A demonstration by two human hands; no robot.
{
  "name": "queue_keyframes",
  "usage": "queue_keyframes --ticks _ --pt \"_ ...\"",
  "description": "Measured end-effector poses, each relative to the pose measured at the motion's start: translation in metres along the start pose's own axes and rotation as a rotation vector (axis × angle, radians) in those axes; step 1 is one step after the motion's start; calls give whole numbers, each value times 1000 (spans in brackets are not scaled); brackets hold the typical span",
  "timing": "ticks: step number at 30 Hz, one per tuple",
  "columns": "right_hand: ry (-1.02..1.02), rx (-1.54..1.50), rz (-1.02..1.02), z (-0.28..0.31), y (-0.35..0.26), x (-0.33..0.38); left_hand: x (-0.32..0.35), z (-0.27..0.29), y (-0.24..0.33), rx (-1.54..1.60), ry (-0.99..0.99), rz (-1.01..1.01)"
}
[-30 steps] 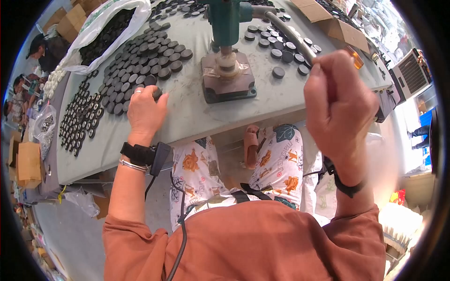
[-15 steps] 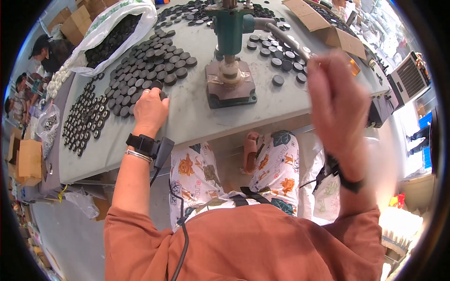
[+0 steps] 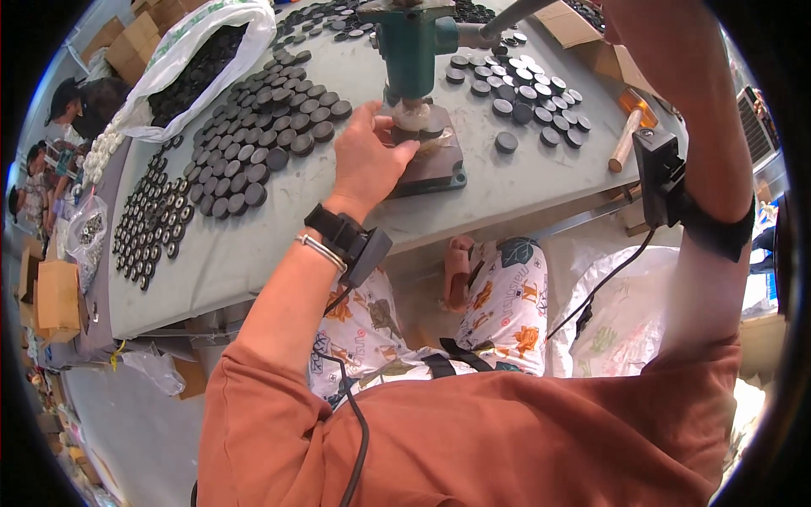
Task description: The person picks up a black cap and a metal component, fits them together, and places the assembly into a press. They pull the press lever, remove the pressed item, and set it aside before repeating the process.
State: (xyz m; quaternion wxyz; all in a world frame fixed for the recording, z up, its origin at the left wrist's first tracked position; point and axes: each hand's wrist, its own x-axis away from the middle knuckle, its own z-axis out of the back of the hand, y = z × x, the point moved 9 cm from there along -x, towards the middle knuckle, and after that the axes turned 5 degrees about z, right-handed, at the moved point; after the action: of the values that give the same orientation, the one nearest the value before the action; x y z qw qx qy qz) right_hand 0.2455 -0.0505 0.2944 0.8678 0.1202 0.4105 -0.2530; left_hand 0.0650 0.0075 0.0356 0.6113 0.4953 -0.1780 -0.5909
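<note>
Left hand [image 3: 367,160] fingertips pinch a dark cap [image 3: 432,133] on the green press [image 3: 414,51] base. Right hand's grip is out of view, cannot tell. Loose caps [image 3: 270,127] cover the counter [image 3: 524,182].

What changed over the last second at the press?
The left hand left the dark discs and moved right to the green press, fingers at its base. The right arm rose toward the lever. Discs, bag and mallet stayed put.
</note>
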Motion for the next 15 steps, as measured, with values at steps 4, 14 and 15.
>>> queue_keyframes --ticks 4,14,15 --pt "272 230 115 -9 -21 8 -4 5 -9 -68 42 5" --pt "49 62 -178 -10 -19 60 -4 -3 -8 -97 29 9" --pt "83 81 -207 -12 -21 71 -4 -1 -10 -110 33 21"
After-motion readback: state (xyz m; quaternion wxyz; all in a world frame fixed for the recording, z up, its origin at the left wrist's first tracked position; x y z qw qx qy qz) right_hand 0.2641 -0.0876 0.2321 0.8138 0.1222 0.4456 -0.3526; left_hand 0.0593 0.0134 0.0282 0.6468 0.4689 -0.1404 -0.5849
